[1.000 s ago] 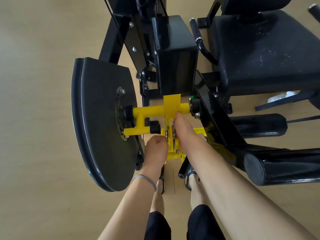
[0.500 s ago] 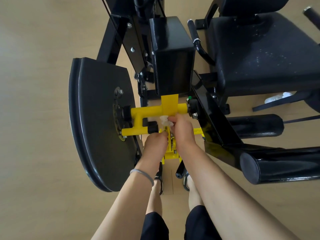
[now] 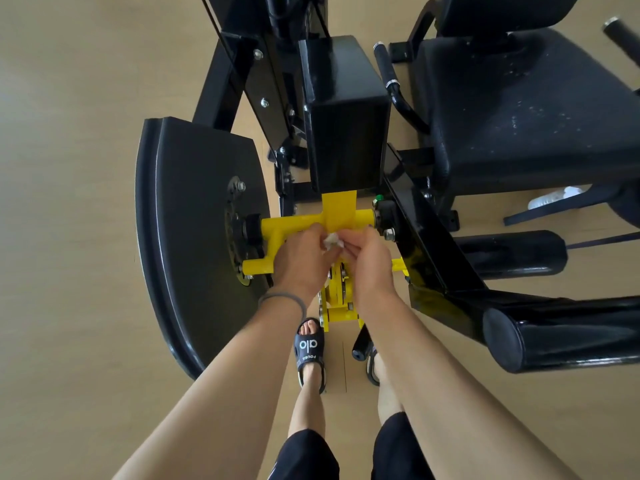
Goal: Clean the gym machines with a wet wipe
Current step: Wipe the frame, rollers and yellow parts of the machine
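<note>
Over the yellow crossbar: both your hands now meet at one spot, where half a second ago your left hand sat lower, at about 7 o'clock from the right, and only the right one worked the wipe.

Change: your left hand [image 3: 302, 259] has come up and to 3 o'clock, so it now touches the wet wipe [image 3: 332, 241] together with your right hand [image 3: 370, 260].

Meaning for the task: you seem to be refolding or bunching the wipe for a fresh face, not scrubbing; the yellow crossbar [image 3: 301, 226] looks like the part in hand, and most of the machine probably remains to be wiped.

Left fingers: curled in toward the wipe at your 3 o'clock; they look to pinch its left edge, though the fingertips are hidden under the hand.

Wipe: small, white and crumpled, held between the two hands just at 6 o'clock from the crossbar's middle.

Right fingers: bent and drawn together, pinching the wipe's right side at your 9 o'clock.

Surroundings: black round plate [image 3: 194, 237] at 9 o'clock of the hands, black seat [image 3: 526, 109] at 2 o'clock.
</note>
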The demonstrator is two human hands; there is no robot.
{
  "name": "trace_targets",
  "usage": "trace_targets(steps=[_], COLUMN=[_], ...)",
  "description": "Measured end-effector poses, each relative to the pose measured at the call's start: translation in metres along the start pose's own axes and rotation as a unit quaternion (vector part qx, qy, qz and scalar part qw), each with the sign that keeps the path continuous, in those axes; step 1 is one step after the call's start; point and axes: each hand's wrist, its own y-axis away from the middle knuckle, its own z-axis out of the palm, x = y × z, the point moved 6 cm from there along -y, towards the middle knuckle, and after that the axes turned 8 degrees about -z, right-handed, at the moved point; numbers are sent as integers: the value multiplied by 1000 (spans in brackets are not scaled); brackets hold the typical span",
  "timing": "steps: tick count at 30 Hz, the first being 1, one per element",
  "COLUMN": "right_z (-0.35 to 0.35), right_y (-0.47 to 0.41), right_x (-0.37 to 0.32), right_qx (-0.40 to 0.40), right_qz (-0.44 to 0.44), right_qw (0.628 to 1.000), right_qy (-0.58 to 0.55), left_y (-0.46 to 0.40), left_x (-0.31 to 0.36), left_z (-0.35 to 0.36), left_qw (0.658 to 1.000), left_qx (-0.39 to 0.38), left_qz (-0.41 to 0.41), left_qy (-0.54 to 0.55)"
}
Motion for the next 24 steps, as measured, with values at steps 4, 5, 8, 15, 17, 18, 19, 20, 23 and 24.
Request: trace_targets(steps=[4, 5, 8, 15, 17, 18, 19, 20, 23, 24], right_z=[-18, -20, -20, -14, -11, -10, -8, -7, -4, -3], right_y=[-5, -6, -5, -2, -1, -1, -1, -2, -6, -4], right_x=[-11, -12, -14, -11, -10, -9, -7, -4, 3, -2], right_qx=[9, 10, -7, -22, -24, -23, -21, -18, -16, -20], right_qz=[-21, -25, -29, -25, -21, -18, -15, -8, 3, -1], right_qw=[998, 998, 995, 992, 992, 993, 994, 995, 999, 1000], right_qy=[53, 61, 90, 124, 120, 114, 105, 93, 39, 24], left_y=[-11, -14, -18, -22, -19, -18, -17, -17, -15, -14], left_x=[3, 5, 8, 4, 4, 4, 4, 4, -2, -3], left_z=[-3, -5, -6, -5, -5, -5, -5, -5, -7, -10], left_qw=[999, 998, 997, 997, 996, 995, 995, 995, 995, 993], left_qx=[10, 11, 0, 8, 24, 33, 41, 48, 75, 88], left_qz=[7, 17, 42, 60, 75, 80, 82, 83, 60, 50], left_qy=[-51, -65, -68, -56, -52, -47, -40, -30, 30, 66])
